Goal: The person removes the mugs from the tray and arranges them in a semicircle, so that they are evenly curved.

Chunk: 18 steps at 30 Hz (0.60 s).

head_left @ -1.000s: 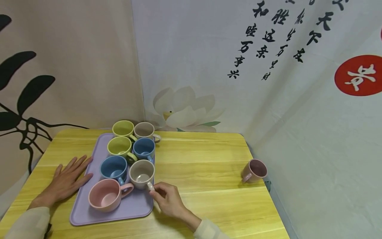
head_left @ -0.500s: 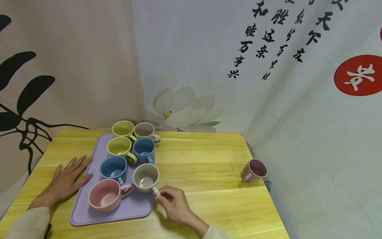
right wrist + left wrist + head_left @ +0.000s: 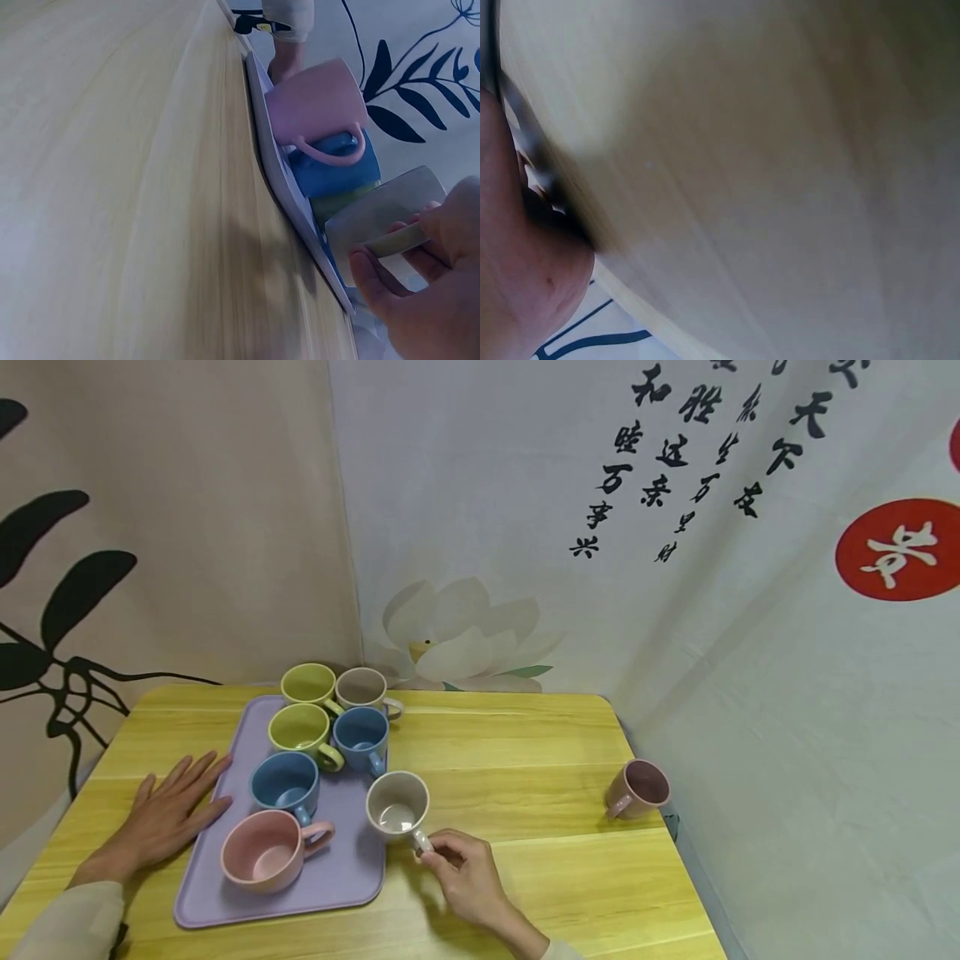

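Note:
My right hand (image 3: 472,877) pinches the handle of a pale grey mug (image 3: 398,806) between thumb and fingers. In the head view that mug overlaps the right edge of the lilac tray (image 3: 348,885); the right wrist view shows the mug (image 3: 390,210) raised off the table. Flat beside the tray's left edge lies my left hand (image 3: 165,810), fingers spread, fingertips at the rim. On the tray stand a pink mug (image 3: 262,852), two blue mugs (image 3: 285,781), two yellow-green mugs (image 3: 300,727) and a grey-beige mug (image 3: 362,687) at the back.
A mauve mug (image 3: 637,789) stands at the right edge of the wooden table (image 3: 525,760). Behind the table hangs a cloth backdrop (image 3: 480,510) with black characters and a printed flower.
My right hand has carried the pale grey mug rightward, from its place on the tray beside the front blue mug to over the tray's right edge. My left hand has stayed put.

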### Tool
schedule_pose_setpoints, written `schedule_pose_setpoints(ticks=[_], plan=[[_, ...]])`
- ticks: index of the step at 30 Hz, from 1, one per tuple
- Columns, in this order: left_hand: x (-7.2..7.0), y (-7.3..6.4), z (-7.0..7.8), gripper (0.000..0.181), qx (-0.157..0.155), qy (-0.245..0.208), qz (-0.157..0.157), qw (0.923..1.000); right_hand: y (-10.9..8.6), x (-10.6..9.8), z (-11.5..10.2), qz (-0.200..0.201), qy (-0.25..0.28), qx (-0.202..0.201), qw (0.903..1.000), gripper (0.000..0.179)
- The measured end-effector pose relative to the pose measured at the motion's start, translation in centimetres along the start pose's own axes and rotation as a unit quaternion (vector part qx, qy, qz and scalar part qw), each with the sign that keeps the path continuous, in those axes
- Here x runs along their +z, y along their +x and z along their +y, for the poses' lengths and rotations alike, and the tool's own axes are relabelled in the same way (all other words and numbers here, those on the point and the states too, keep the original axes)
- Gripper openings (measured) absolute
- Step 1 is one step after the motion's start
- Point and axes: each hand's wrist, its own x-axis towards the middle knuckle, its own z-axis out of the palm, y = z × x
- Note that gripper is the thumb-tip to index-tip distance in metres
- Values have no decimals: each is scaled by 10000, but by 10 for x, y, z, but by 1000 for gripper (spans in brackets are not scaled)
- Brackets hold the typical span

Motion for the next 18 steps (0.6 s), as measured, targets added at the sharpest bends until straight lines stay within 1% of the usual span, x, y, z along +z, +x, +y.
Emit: schedule_pose_setpoints(ticks=[4,9,18], plan=[[1,0,0,83,16,11,32,10000,-3,-9,-2,156,135,235,9995,12],[2,0,-1,82,65,11,83,9999,-5,-19,-5,366,248,394,9982,14],[1,0,-1,82,18,17,16,10000,-4,-35,-3,745,113,800,9939,17]])
